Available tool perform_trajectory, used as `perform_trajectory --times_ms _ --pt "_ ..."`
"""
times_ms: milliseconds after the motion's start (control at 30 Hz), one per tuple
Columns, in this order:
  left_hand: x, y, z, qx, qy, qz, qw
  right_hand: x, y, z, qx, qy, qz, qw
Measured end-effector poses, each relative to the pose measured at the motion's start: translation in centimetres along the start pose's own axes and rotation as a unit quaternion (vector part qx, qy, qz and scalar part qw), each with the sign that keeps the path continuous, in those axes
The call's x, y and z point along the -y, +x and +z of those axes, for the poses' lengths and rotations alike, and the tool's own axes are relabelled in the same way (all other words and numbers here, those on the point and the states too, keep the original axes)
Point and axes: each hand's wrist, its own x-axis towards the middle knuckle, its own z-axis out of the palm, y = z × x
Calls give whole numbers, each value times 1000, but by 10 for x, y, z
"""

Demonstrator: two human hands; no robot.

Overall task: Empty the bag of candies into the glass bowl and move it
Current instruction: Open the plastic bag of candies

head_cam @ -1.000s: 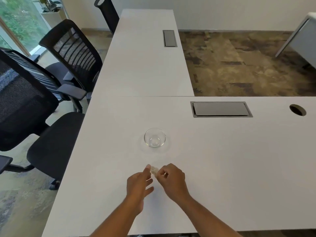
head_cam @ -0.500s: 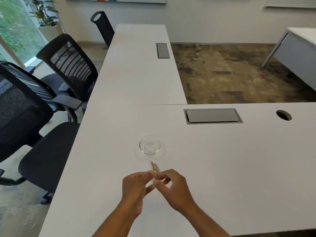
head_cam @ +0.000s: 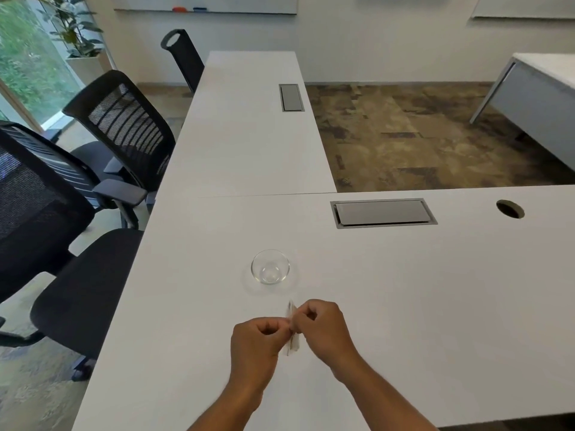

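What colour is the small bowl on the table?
Clear, colourless small glass bowl, seen in the head view.

The bowl [head_cam: 270, 267] is clear, glossy glass. The bench [head_cam: 404, 290] is smooth, matt white. The bag [head_cam: 291, 329] looks like thin, clear plastic. The chairs [head_cam: 124, 126] have black mesh backs.

Head view: worn on head, looks forward and down over white desk [head_cam: 404, 290], hands close below.
Shared views: single camera.

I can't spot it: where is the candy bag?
Pinched between the left hand and right hand, the small clear bag sits just nearer than the glass bowl.
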Motion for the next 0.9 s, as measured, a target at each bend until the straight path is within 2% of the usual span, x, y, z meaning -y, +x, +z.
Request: perform_trajectory --times_ms 200,467,600,733,900 --pt "-2 2 0 -12 -47 -53 997 -4 0 0 4 7 -5 1000" --pt "2 0 10 -94 40 51 993 -2 2 4 33 -63 -44 997" --pt "5 -3 14 -103 43 76 991 2 3 2 46 -110 -61 991" --pt "2 14 1 -154 15 62 986 -3 5 -8 46 -140 -54 988" --pt "1 29 -11 -132 -18 29 991 -6 8 -18 38 -144 -43 988"
